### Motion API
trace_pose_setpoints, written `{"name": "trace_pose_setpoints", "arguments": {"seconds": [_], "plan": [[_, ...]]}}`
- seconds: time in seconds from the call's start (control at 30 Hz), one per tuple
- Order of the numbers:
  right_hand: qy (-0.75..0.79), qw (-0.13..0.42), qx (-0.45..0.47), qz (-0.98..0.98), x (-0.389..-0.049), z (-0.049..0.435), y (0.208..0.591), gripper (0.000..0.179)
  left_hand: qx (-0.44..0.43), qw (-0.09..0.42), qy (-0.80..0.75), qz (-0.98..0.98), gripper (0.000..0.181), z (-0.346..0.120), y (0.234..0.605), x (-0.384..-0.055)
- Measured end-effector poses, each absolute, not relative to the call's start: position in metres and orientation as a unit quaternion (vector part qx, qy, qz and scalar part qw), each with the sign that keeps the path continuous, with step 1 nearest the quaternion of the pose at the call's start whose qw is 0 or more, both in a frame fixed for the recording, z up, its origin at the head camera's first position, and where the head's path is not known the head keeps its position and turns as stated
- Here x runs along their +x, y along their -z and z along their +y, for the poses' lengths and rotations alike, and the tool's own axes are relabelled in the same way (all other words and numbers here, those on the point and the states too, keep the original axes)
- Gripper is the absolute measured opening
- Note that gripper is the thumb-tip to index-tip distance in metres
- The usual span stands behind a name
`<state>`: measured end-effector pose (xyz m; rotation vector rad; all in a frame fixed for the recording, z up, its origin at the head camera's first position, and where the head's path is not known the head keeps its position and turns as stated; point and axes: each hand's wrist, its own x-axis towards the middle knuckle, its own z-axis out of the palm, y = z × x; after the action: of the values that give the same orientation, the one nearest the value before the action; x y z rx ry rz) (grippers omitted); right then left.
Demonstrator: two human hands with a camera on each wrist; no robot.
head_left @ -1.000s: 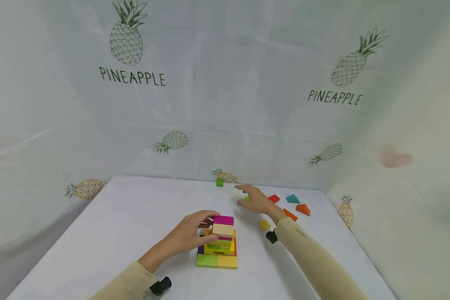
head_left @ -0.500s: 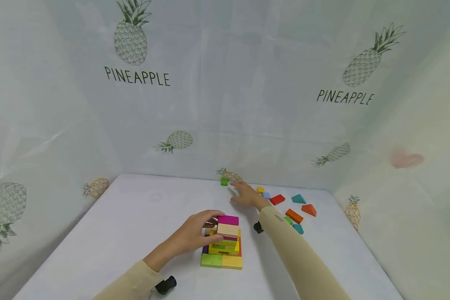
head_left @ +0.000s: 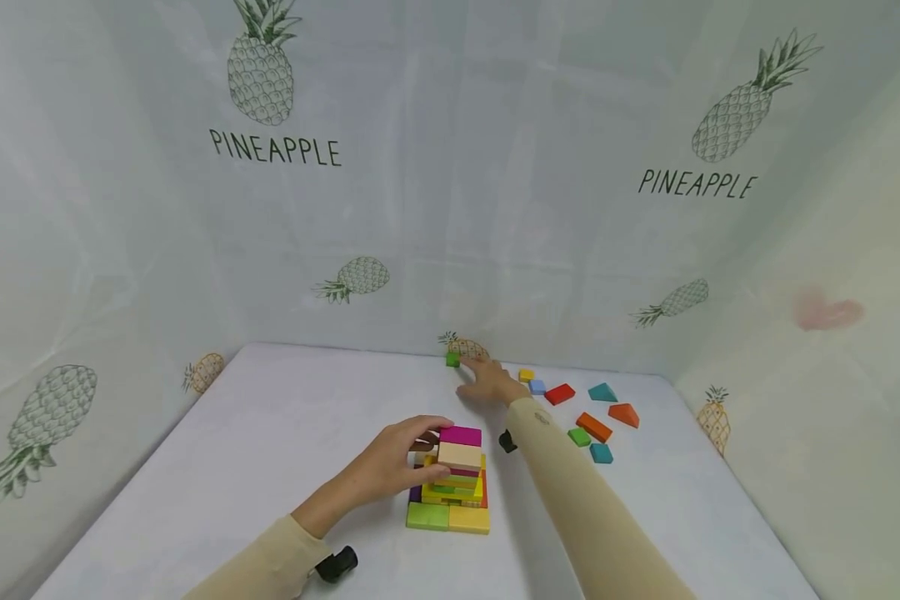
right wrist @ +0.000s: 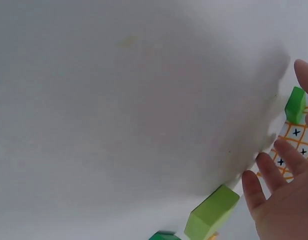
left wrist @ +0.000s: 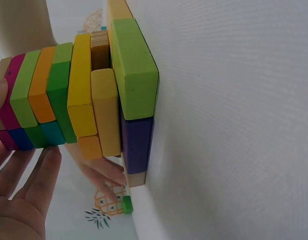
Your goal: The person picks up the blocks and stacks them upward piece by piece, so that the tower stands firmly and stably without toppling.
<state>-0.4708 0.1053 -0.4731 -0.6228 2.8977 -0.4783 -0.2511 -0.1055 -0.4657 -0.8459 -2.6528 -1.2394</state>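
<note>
The left wrist view's edge crops one of the hands [left wrist: 28, 206] and the block stack [left wrist: 59, 95]

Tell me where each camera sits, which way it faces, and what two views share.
Head: worn on the head, facing forward and down at the table and block tower; left hand, right hand and sleeves show.
Left wrist: worn there, facing the block tower's side, picture turned sideways; both hands partly show.
Right wrist: worn there, facing the table and light green block; part of the right hand shows.
Head and left wrist share the block tower and both hands.
</note>
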Motion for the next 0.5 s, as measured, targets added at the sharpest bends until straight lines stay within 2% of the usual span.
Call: {"name": "trace_pose_setpoints", "arguments": {"seconds": [0.23,0.5], "plan": [[0.173,0.041,-0.292,0.940,-0.4750,0.1003,0.4684,0.073,-0.269,0.050,0.404,-0.873,0.070,-0.1055,0.4637,-0.2499],[0.194,0.093,-0.291,0.932,-0.4748,0.0961,0.4679,0.082,-0.279,0.050,0.405,-0.869,0.070,-0.1056,0.4648,-0.2528]]}}
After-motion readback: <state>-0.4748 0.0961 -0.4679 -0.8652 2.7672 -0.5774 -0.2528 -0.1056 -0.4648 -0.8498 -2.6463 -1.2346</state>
